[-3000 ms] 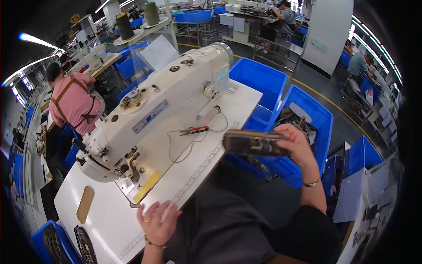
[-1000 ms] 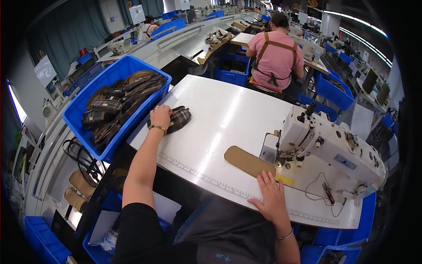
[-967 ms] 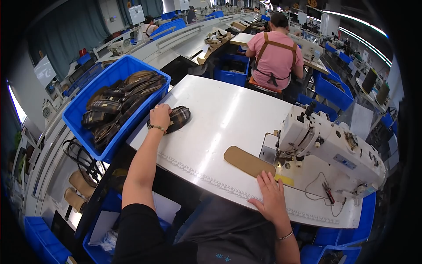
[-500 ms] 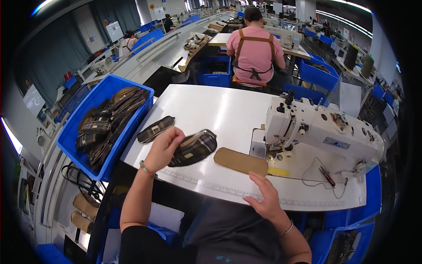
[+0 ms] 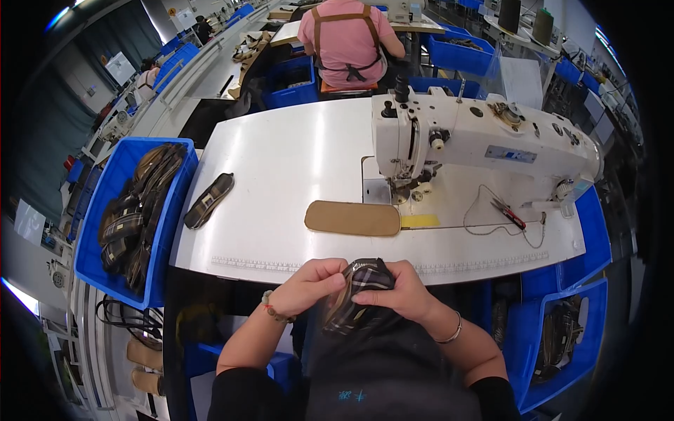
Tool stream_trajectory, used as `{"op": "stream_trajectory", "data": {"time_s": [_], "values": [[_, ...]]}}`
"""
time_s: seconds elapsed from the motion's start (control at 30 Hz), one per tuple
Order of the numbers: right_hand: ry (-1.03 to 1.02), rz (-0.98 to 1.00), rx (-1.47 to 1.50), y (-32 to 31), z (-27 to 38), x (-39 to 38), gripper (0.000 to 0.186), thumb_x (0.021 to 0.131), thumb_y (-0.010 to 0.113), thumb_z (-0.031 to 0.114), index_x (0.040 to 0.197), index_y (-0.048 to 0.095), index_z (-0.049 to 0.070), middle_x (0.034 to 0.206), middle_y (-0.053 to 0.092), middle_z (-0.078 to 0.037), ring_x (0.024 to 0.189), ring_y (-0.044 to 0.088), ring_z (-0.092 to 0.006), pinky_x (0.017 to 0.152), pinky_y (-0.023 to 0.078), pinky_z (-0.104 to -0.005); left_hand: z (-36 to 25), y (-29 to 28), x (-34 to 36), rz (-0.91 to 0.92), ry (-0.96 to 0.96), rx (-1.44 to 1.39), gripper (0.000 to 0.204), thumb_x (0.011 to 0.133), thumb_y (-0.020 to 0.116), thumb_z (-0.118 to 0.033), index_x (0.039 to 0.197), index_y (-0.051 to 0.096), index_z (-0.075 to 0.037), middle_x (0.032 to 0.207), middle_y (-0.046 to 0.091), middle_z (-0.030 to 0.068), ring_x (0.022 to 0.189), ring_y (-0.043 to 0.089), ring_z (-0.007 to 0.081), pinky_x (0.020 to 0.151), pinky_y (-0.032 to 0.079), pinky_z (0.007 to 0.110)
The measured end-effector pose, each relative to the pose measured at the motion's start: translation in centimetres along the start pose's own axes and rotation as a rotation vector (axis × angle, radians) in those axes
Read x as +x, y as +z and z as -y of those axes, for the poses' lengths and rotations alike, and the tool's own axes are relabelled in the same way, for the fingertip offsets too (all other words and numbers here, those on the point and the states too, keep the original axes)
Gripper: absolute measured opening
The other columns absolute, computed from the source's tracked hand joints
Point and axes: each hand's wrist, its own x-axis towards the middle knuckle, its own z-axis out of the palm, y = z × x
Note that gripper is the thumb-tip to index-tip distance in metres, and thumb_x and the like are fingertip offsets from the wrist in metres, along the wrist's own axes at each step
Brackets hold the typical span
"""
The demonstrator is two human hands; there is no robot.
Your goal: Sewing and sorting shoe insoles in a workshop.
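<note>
A dark plaid fabric piece [image 5: 354,309], oblong with rounded ends and bits of tan showing, is held over my lap, in front of the table's near edge. My left hand [image 5: 309,286] pinches its left side between thumb and fingers. On the other side my right hand [image 5: 405,293] grips it, thumb across the front. A flat tan oblong pad [image 5: 352,218] lies on the table just beyond my hands. Farther left rests a second plaid fabric piece [image 5: 209,201].
A white sewing machine [image 5: 484,133] stands on the table [image 5: 281,154] at right, with red-handled snips [image 5: 508,214] on a cord. One blue bin [image 5: 88,242] of plaid pieces sits left, another blue bin [image 5: 598,309] lower right. Ahead, a person in pink [image 5: 347,42] sits.
The plaid piece has come from above the table down toward my lap. My right hand has left the tan pad's edge and taken hold of the piece too. The view has tilted down.
</note>
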Motion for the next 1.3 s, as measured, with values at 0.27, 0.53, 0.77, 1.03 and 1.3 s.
{"op": "stream_trajectory", "data": {"time_s": [0.27,0.53,0.77,1.03,1.3], "values": [[0.172,0.27,-0.221,-0.3,-1.9,-0.3,0.028,0.079,0.081,0.016,0.096,0.069,-0.001,0.083,0.068,0.001,0.08,0.056,-0.0055,0.077,0.048,-0.0245,1.0,0.5,1.2,-0.186,0.12,-0.048,0.034,0.099,0.056,-0.031,0.079,0.058,-0.003,0.069,0.052,-0.0007,0.058,0.046,0.0082,0.057,0.041,0.023],[0.071,-0.039,-0.032,-0.4,-1.2,-1.3,0.031,0.078,0.08,0.008,0.105,0.067,0.0,0.094,0.067,-0.002,0.087,0.06,-0.0072,0.079,0.05,-0.025,1.9,1.2,0.7,-0.069,0.037,0.022,0.023,0.086,0.075,-0.01,0.086,0.053,-0.007,0.077,0.056,-0.0033,0.071,0.052,0.0043,0.066,0.045,0.021],[0.066,-0.098,0.148,-1.0,-0.9,-1.5,0.017,0.09,0.071,0.013,0.096,0.061,0.001,0.086,0.062,0.001,0.077,0.056,-0.0032,0.068,0.046,-0.0196,3.5,2.0,0.4,-0.274,0.019,-0.056,0.025,0.082,0.078,-0.004,0.086,0.054,-0.008,0.084,0.059,-0.0042,0.076,0.053,0.0019,0.069,0.045,0.019],[0.012,-0.169,0.134,-1.7,-0.9,-1.5,0.025,0.098,0.06,0.021,0.084,0.066,0.002,0.074,0.062,0.003,0.067,0.054,-0.0028,0.06,0.044,-0.0194,4.6,2.3,0.5,-0.253,0.039,-0.341,0.025,0.091,0.068,-0.011,0.112,0.061,0.0,0.101,0.066,0.0006,0.09,0.058,0.0066,0.081,0.047,0.023],[0.064,-0.212,0.091,-1.9,-1.5,-1.6,0.023,0.097,0.061,0.018,0.082,0.065,0.002,0.073,0.06,0.003,0.066,0.051,-0.0033,0.06,0.041,-0.0198,5.5,4.1,1.0,-0.303,0.03,-0.314,0.023,0.09,0.069,-0.009,0.11,0.066,0.002,0.1,0.071,0.0054,0.089,0.065,0.0101,0.082,0.052,0.026]]}}
